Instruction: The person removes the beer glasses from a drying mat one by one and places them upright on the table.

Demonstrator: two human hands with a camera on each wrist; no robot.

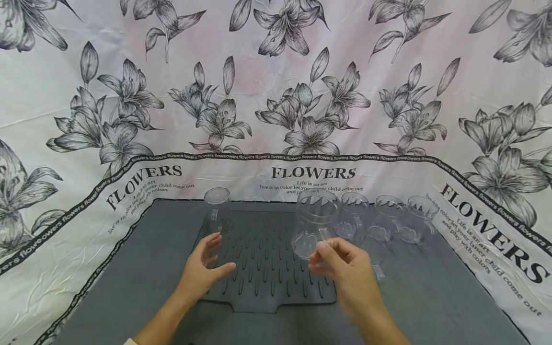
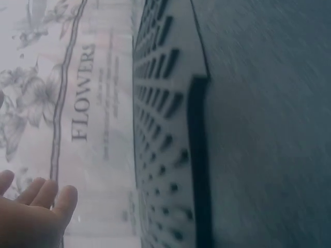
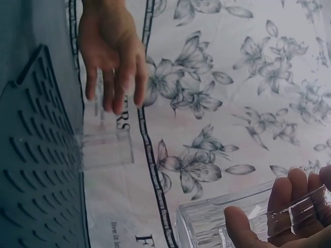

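My right hand (image 1: 351, 275) holds a clear glass mug (image 1: 316, 206) by its handle side, raised over the right part of a dark drying mat (image 1: 254, 304). In the right wrist view, its fingers curl around the ribbed clear mug (image 3: 201, 222). Another clear mug (image 1: 218, 199) stands at the mat's far left corner. Near that mug my left hand (image 1: 200, 270) hovers with fingers spread, holding nothing. The left wrist view shows only part of the left hand (image 2: 39, 219), beside the blurred mat (image 2: 165, 139).
To the right of the mat, several clear mugs stand in a row, among them one nearest the mat (image 1: 354, 218), a middle one (image 1: 388, 220) and a far right one (image 1: 417, 218). A grey tabletop (image 1: 448, 297) meets a flower-printed cloth (image 1: 241, 177) behind.
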